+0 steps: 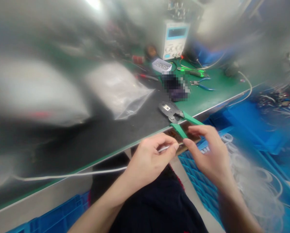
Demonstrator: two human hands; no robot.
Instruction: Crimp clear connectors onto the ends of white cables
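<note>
My left hand (151, 158) is closed in a pinch on a thin white cable (69, 175) that trails left along the bench edge. My right hand (209, 152) is also pinched, its fingertips meeting the cable's end close to the left fingers. Just beyond both hands, a crimping tool with green handles (177, 118) lies on the bench edge, untouched. My lap in dark clothing is below the hands.
A clear plastic bag (121, 89) lies on the dark mat. Farther back stand a bench power supply (175, 38), a small white parts tray (161, 65) and blue-handled pliers (203, 84). Blue crates (256, 129) with coiled white cables (256, 184) sit to the right.
</note>
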